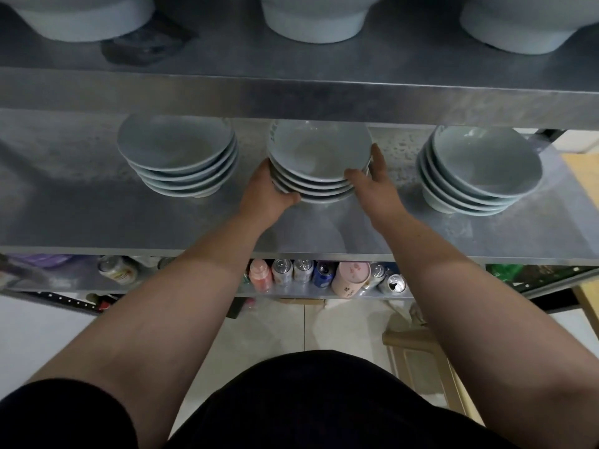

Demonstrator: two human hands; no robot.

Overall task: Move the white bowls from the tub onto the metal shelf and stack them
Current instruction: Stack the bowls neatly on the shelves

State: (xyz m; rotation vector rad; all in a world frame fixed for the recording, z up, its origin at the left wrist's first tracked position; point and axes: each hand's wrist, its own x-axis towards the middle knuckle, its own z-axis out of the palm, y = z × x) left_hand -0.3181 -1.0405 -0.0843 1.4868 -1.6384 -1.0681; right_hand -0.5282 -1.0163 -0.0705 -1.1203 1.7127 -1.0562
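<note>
Three stacks of white bowls stand on the metal shelf (pixel 97 218). The middle stack (pixel 319 157) of several bowls sits between my hands. My left hand (pixel 267 192) grips its left side, with the thumb curled under the lower rims. My right hand (pixel 372 183) touches its right side with straight fingers. The left stack (pixel 176 153) and the right stack (pixel 476 170) stand untouched. The tub is out of view.
An upper shelf (pixel 291 92) overhangs the bowls and carries larger upturned bowls (pixel 312 17). Below, a lower shelf holds cans and bottles (pixel 291 273) and a pink cup (pixel 351 278). A beige stool (pixel 418 361) stands on the tiled floor at the right.
</note>
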